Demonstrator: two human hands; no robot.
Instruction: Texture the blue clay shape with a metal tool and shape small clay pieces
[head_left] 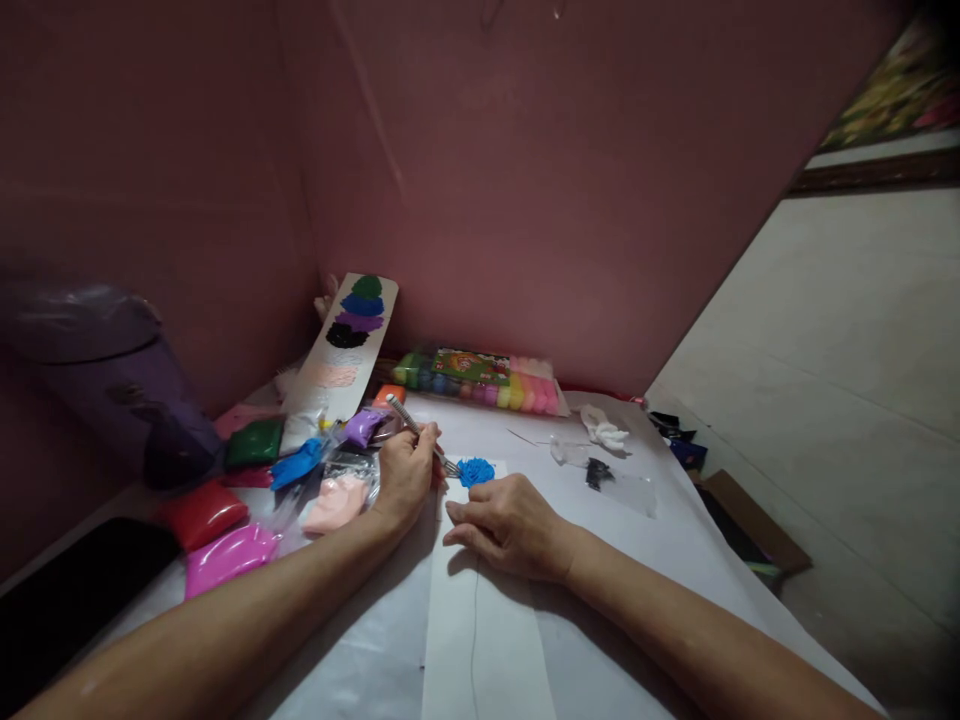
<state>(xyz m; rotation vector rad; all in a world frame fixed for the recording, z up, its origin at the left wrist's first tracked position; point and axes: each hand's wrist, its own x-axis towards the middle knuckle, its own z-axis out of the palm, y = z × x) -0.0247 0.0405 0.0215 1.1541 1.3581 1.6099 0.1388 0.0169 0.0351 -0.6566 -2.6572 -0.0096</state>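
Note:
My left hand (405, 470) is closed around a thin metal tool (412, 427) whose tip reaches a flat patch of blue clay (476, 470). The clay lies at the top of a long white card strip (480, 620) on the paper-covered table. My right hand (510, 522) rests on the strip just below the blue clay, palm down, fingers curled and pressed onto the card; nothing shows in them.
Bags of coloured clay, green (255, 442), red (202, 512), pink (229, 555) and blue (298, 464), lie to the left. A card with clay shapes (345, 350) leans on the wall beside a clay multipack (480, 380). White (604, 430) and black (598, 472) clay bits lie right.

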